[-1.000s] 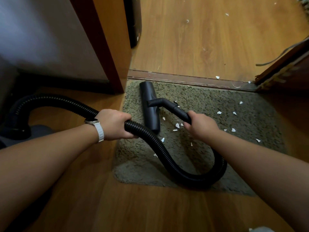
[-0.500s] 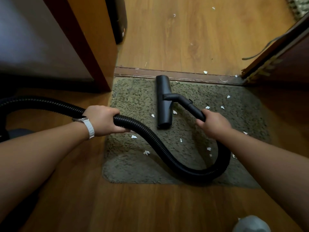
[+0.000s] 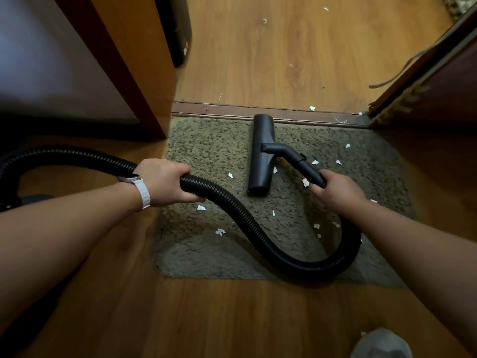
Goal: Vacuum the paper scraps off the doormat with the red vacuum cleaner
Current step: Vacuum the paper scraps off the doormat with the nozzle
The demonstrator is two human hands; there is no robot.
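Note:
A grey-green shaggy doormat [image 3: 211, 151] lies before the door threshold, with several white paper scraps [image 3: 220, 231] scattered over it. The black floor nozzle [image 3: 260, 156] stands lengthwise on the mat's middle, its far end at the threshold. My right hand [image 3: 335, 191] grips the short black tube behind the nozzle. My left hand [image 3: 167, 180], with a white watch strap on the wrist, grips the ribbed black hose [image 3: 258, 228], which loops over the mat's near part. The vacuum's body is a dark shape at the far left edge.
A wooden door frame [image 3: 144, 81] stands at the left, an open dark door [image 3: 438, 81] at the right. Beyond the brown threshold strip [image 3: 219, 109] is laminate floor with a few scraps. A black object [image 3: 178, 32] stands behind the frame. A pale grey object [image 3: 382, 344] shows at the bottom right.
The nozzle has slid from the mat's left part to its middle, over scraps that lay there. Both hands kept their grips.

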